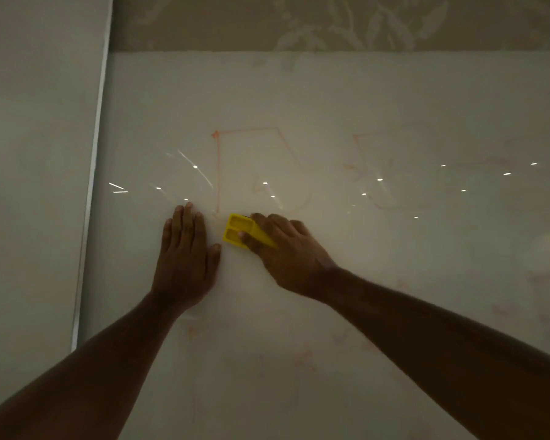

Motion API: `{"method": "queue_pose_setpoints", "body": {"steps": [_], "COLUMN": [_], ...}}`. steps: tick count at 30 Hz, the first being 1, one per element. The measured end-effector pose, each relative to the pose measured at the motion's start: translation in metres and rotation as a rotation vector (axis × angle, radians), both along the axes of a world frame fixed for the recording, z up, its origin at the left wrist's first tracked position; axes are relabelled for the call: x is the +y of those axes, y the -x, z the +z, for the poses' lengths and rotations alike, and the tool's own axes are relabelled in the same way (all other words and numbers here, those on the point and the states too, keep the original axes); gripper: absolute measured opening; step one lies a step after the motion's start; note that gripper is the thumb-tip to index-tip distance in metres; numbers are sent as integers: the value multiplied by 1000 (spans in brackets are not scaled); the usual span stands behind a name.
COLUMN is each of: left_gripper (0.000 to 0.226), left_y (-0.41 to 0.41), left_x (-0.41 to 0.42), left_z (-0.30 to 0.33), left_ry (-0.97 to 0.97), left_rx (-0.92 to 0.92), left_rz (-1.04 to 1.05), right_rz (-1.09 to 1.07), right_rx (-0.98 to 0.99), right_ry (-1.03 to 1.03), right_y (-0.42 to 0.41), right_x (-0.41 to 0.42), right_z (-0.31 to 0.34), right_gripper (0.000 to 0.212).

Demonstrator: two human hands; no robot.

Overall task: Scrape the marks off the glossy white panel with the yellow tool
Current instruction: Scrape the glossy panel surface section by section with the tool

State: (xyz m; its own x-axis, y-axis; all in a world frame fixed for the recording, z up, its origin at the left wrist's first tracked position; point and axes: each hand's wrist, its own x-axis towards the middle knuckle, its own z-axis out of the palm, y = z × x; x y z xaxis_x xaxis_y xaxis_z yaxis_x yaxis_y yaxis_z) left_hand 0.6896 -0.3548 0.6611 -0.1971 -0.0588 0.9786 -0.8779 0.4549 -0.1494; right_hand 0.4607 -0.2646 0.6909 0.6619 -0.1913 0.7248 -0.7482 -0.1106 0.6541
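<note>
The glossy white panel [331, 100] fills most of the head view. Orange-red marks [218, 160] form an outlined shape at its centre, with a fainter outline [359, 154] to the right and pale smudges lower down. My right hand [286, 252] is shut on the yellow tool [235, 231], a small ribbed plastic scraper pressed on the panel just below the outline's lower left corner. My left hand [185, 252] lies flat on the panel beside the tool, fingers together, holding nothing.
A thin metal edge strip [91, 192] runs down the panel's left side, with a plain wall [35, 154] beyond it. Patterned wallpaper [331, 20] starts above the panel's top edge. Small light reflections dot the glossy surface.
</note>
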Motion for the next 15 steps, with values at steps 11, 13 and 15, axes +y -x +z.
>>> {"method": "queue_pose_setpoints", "body": {"steps": [11, 13, 15], "left_gripper": [67, 64, 61], "left_y": [-14, -14, -15], "left_x": [0, -1, -4], "left_z": [20, 19, 18], "left_ry": [-9, 12, 33], "left_rx": [-5, 3, 6], "left_rz": [-32, -38, -49], "right_rz": [4, 50, 51], "right_rx": [-490, -204, 29], "right_ry": [89, 23, 1], "right_y": [0, -10, -14], "right_x": [8, 0, -5], "right_z": [63, 33, 14], "right_gripper": [64, 62, 58]}}
